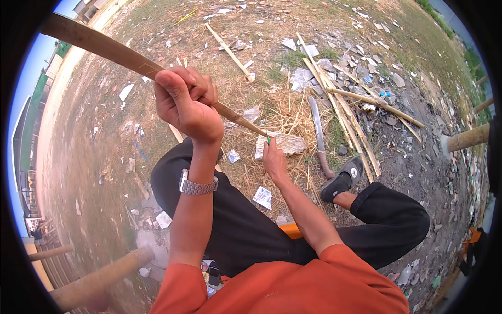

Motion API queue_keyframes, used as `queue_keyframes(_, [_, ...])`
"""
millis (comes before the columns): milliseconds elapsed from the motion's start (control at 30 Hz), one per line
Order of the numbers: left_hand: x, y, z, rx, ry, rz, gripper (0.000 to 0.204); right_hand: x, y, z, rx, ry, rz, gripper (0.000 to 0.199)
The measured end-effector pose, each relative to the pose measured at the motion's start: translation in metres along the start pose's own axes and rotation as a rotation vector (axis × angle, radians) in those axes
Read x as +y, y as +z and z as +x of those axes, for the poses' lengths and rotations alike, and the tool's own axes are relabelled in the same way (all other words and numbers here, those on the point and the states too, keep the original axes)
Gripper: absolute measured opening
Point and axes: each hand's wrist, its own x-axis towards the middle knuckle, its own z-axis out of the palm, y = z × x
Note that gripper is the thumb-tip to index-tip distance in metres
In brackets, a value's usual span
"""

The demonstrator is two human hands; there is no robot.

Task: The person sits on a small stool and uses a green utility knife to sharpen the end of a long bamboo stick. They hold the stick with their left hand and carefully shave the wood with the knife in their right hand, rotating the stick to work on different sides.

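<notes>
my left hand [185, 102] is fisted tight round the bamboo strip [125, 55], which slants up to the left; my right hand [273, 157] pinches a small green tool [269, 139] at its lower end. i'd hold the strip steady and work away from my knee [172, 172].

Both hands were closed, the left raised and the right lower.
The left hand [187, 104] was held high on an upright forearm, fingers curled into a fist, a wristband worn below it. The right hand [273, 159] was extended forward, fingers pinched beneath the left fist's level.
</notes>
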Motion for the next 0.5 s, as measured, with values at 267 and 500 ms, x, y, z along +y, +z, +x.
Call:
queue_keyframes(267, [0.001, 0.0, -0.006, -0.046, 0.031, 0.01, 0.041, 0.06, 0.02, 0.015, -0.135, 0.085, -0.145, 0.03])
queue_keyframes(500, [0.003, -0.006, -0.002, -0.026, -0.039, -0.032, 0.041, 0.099, 0.002, 0.044, -0.738, 0.559, 0.987, 0.037])
